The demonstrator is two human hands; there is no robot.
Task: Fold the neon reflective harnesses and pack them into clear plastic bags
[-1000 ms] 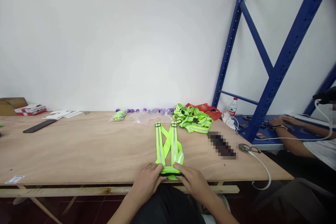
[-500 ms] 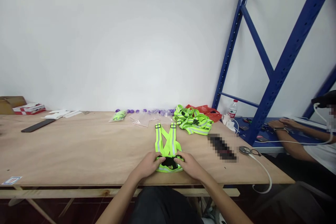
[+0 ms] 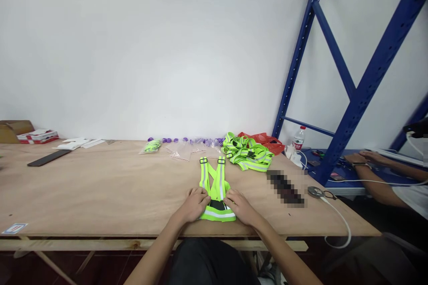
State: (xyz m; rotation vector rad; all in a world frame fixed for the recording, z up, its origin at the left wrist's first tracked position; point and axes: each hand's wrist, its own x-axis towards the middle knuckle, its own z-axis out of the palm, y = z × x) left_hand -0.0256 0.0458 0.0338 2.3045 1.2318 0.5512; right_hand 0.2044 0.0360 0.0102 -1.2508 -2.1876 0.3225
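A neon-yellow reflective vest (image 3: 219, 182) made of elastic straps lies on the wooden table, grey stripes along the bands. Its two shoulder straps with black buckles stretch away from me, crossing behind. My left hand (image 3: 196, 204) grips the left side near the waist band, fingers curled over it. My right hand (image 3: 239, 205) does the same on the right side, thumb and fingers pressed on the band. Between the hands shows a black part (image 3: 217, 205) above the flat waist band; its kind is partly covered.
Beyond the vest, a heap of similar straps (image 3: 249, 153) lies by a red plastic bag (image 3: 267, 142). Clear bags (image 3: 182, 150), a bagged vest (image 3: 153, 146) and purple pieces line the wall. Right: a pocket-watch-like disc (image 3: 314, 192), a bottle (image 3: 298, 139), blue rack (image 3: 359, 93), another person's arms (image 3: 369, 171).
The waist band has been spread flatter and straighter, and less of the black part shows. Both hands have turned over the band's sides. The view has shifted slightly.
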